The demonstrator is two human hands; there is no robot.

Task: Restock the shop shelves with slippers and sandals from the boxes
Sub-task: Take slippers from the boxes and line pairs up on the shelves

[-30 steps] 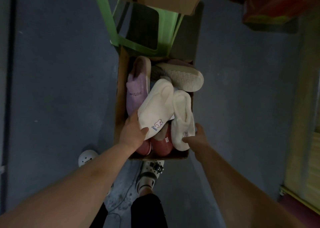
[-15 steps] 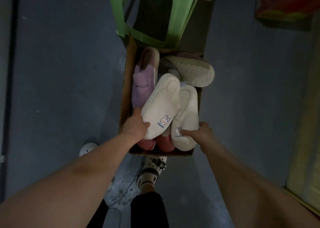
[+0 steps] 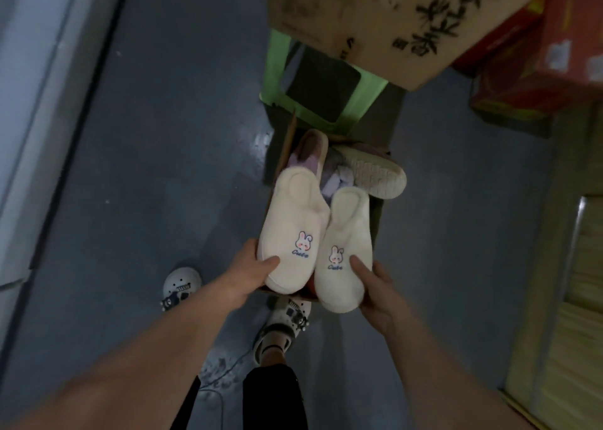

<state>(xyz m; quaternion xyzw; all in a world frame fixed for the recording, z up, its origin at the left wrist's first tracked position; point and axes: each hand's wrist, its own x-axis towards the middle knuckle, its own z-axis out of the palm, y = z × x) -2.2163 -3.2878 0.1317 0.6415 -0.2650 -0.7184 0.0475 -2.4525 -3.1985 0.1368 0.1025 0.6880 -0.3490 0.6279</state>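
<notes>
Two cream slippers with a bunny emblem are lifted side by side above an open cardboard box (image 3: 284, 149) on the floor. My left hand (image 3: 251, 271) grips the toe of the left cream slipper (image 3: 292, 224). My right hand (image 3: 375, 286) holds the toe of the right cream slipper (image 3: 346, 247). Inside the box lie a purple slipper (image 3: 310, 150) and an upturned slipper showing its pale sole (image 3: 372, 173). Something red shows under the cream pair; most of the box is hidden by them.
A green plastic stool (image 3: 277, 70) stands just beyond the box, with a large printed carton (image 3: 375, 15) on it. Red packages (image 3: 548, 57) sit at the upper right. Yellowish shelving (image 3: 580, 282) lines the right side. My feet in white clogs (image 3: 181, 286) stand on the blue-grey floor.
Both hands have raised the two cream slippers out of the box and turned them upright, bunny emblems facing up. The view has tilted so more of the stool and carton shows.
</notes>
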